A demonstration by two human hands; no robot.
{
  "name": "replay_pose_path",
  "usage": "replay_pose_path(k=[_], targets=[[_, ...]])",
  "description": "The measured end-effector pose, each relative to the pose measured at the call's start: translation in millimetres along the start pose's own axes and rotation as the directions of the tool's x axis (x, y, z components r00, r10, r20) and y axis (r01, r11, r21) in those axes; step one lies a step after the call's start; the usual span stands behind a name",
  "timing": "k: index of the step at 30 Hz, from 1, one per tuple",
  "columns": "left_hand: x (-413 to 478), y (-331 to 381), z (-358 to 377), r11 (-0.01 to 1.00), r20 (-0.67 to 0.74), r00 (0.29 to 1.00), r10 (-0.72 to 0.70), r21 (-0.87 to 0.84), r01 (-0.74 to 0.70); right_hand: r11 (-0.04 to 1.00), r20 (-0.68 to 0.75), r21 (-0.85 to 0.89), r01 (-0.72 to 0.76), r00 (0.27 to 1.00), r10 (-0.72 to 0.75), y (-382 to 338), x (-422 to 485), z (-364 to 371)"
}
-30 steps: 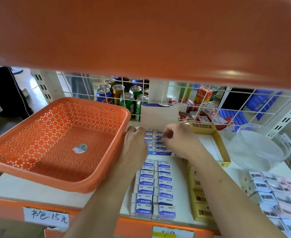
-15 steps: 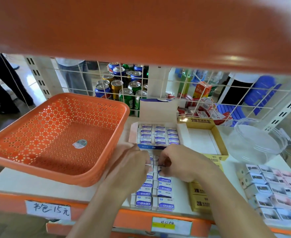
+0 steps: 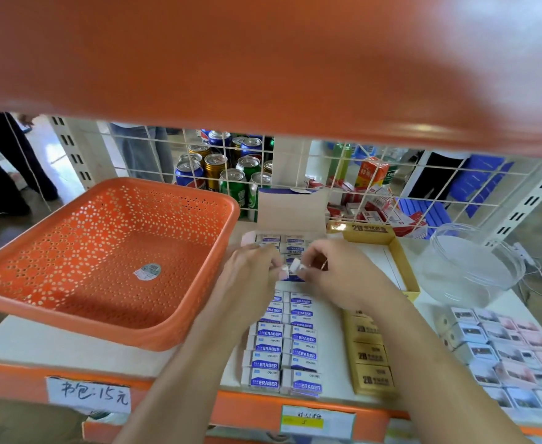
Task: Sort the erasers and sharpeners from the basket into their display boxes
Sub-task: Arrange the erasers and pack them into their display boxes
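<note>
A small white eraser [image 3: 294,266] is pinched where the curled fingertips of the left hand [image 3: 250,277] and the right hand [image 3: 340,274] meet, so it is grasped by both hands (whether a second piece is held cannot be told through the blur). The hands are held just over the near edge of the open display box [image 3: 290,213]. Its lid is stood upright at the far side, and rows of packed erasers [image 3: 282,241] are laid inside it. On the shelf [image 3: 39,344], two columns of wrapped erasers [image 3: 284,350] are lined up from the box toward the near edge. The orange basket [image 3: 103,326] is set to the left, and a sticker [image 3: 148,271] is seen on its floor. To the right are found a yellow box [image 3: 402,251], a column of yellow 2B packs [image 3: 370,357] and a clear tub [image 3: 474,267].
</note>
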State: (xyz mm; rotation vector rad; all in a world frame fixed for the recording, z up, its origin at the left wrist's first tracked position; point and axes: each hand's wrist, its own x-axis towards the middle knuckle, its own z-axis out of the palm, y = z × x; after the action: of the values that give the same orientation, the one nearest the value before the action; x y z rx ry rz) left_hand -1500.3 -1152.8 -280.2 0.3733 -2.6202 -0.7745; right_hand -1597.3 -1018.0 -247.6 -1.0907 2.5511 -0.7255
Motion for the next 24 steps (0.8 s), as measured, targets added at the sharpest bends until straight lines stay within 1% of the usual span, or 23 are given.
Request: replay_pose_path(k=[2, 5, 8, 11, 13, 14, 15, 17, 18, 19, 24], targets=[[13, -1, 5, 0.999, -0.007, 0.999, -0.039, 0.019, 0.039, 1.000, -0.036, -0.011, -0.017, 0.999, 0.016, 0, 12, 1], [25, -8, 17, 0.997, -0.016, 0.997, -0.074, 0.035, 0.074, 0.998, -0.015, -0.059, -0.035, 0.999, 0.034, -2, 25, 7], [30, -21, 26, 0.993, -0.107, 0.991, -0.078, 0.078, 0.087, 0.992, -0.005, -0.106, -0.066, 0.998, 0.066, 1, 34, 13], [30, -25, 30, 0.978, -0.165, 0.974, -0.156, 0.114, 0.176, 0.985, 0.000, -0.145, -0.090, 0.996, 0.091, 3, 41, 18], [29, -26, 31, 0.973, -0.203, 0.961, -0.185, 0.103, 0.209, 0.985, -0.023, -0.147, -0.095, 0.995, 0.093, 5, 43, 20], [28, -24, 31, 0.973, -0.196, 0.958, -0.208, 0.064, 0.224, 0.985, -0.041, -0.142, -0.097, 0.995, 0.092, 5, 43, 20], [28, -22, 28, 0.964, -0.154, 0.953, -0.262, -0.004, 0.265, 0.986, -0.058, -0.133, -0.098, 0.994, 0.091, 6, 43, 19], [31, -19, 25, 0.909, -0.025, 0.916, -0.399, -0.140, 0.392, 0.989, -0.073, -0.117, -0.093, 0.994, 0.084, 7, 43, 20], [32, -20, 25, 0.881, 0.015, 0.897, -0.441, -0.186, 0.436, 0.989, -0.072, -0.119, -0.085, 0.994, 0.077, 8, 44, 20], [33, -21, 26, 0.870, 0.030, 0.889, -0.457, -0.196, 0.453, 0.989, -0.070, -0.123, -0.077, 0.995, 0.069, 8, 44, 21], [32, -26, 30, 0.859, -0.007, 0.876, -0.482, -0.203, 0.471, 0.991, -0.093, -0.121, -0.056, 0.995, 0.045, 8, 46, 22]])
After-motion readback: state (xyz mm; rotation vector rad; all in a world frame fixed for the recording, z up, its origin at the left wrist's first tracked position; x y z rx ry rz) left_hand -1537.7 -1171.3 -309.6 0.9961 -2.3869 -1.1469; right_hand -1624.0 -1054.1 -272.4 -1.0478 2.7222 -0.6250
